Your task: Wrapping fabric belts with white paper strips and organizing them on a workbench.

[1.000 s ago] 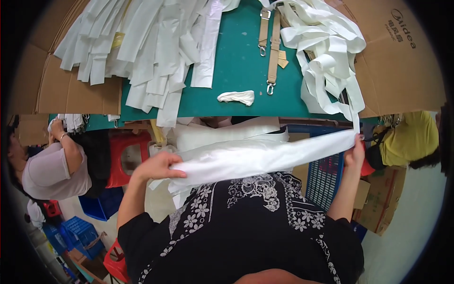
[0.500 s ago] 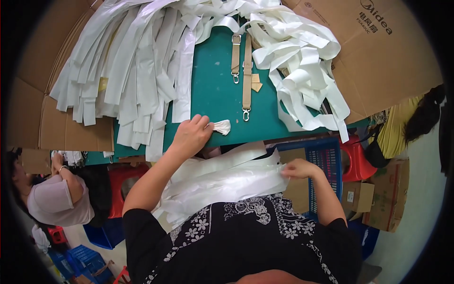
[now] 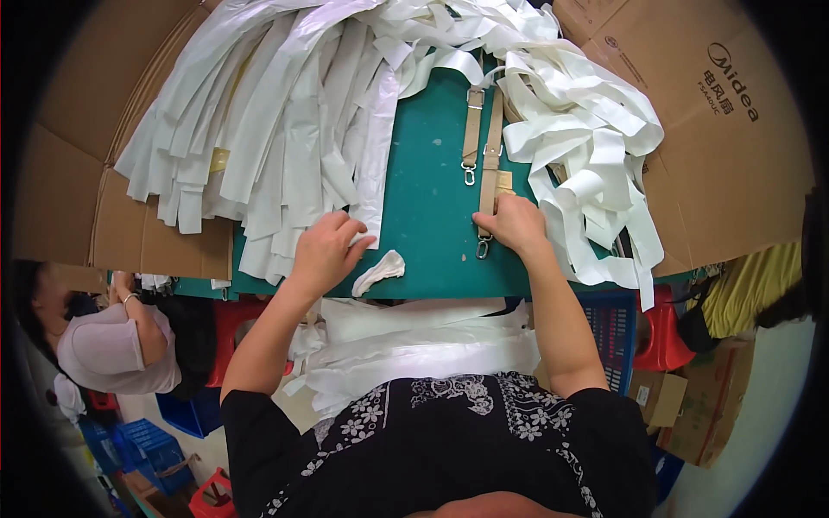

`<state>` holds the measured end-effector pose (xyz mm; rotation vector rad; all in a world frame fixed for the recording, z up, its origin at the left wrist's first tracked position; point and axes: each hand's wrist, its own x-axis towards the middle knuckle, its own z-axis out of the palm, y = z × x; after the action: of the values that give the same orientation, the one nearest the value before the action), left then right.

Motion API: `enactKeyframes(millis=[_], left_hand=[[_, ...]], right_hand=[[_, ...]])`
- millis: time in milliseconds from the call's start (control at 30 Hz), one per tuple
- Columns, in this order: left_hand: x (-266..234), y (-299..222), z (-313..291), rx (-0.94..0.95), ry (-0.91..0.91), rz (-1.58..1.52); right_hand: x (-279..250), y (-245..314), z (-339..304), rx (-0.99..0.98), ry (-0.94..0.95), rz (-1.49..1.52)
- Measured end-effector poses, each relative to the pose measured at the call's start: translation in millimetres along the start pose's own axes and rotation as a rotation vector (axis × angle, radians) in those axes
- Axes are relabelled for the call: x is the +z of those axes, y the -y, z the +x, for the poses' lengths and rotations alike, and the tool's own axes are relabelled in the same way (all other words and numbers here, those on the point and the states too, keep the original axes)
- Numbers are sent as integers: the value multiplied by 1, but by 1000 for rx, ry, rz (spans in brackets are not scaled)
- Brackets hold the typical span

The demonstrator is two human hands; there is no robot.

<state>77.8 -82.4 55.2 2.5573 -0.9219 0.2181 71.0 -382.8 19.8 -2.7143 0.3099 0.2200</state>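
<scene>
My left hand (image 3: 326, 252) is at the lower end of a long flat white plastic strip (image 3: 376, 173), its thumb and fingertips closed about the strip's corner. Just below lies a small crumpled white cloth piece (image 3: 378, 273), apart from the hand. My right hand (image 3: 518, 226) grips the lower part of a beige strap (image 3: 489, 183), thumb on its left side; a metal clip (image 3: 483, 249) hangs at the strap's end. A shorter beige strap (image 3: 471, 129) with a clip lies to its left. Both straps' upper ends run under white strips.
Many white strips (image 3: 259, 129) hang over the green table (image 3: 423, 198) on the left; looped white strips (image 3: 596, 147) lie right. Cardboard (image 3: 717, 173) flanks both sides. More white strips (image 3: 414, 345) cover my lap. A blue crate (image 3: 609, 332) stands right; a co-worker (image 3: 112, 345) sits left.
My left hand has let go of the crumpled white cloth piece and moved to the white strip's end. My right hand has risen from my lap onto the beige strap. The view has shifted.
</scene>
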Motion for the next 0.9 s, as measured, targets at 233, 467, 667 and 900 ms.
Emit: enactKeyframes(millis=[233, 467, 667, 900], left_hand=[[18, -55, 9, -106, 541, -803], [158, -113, -48, 329, 511, -76], [203, -157, -30, 359, 394, 206], [105, -124, -46, 18, 105, -307]], right_hand=[[-3, -30, -1, 57, 174, 1070], [16, -45, 11, -30, 39, 1136], [17, -38, -2, -93, -30, 1004], [-9, -55, -28, 155, 381, 1207]])
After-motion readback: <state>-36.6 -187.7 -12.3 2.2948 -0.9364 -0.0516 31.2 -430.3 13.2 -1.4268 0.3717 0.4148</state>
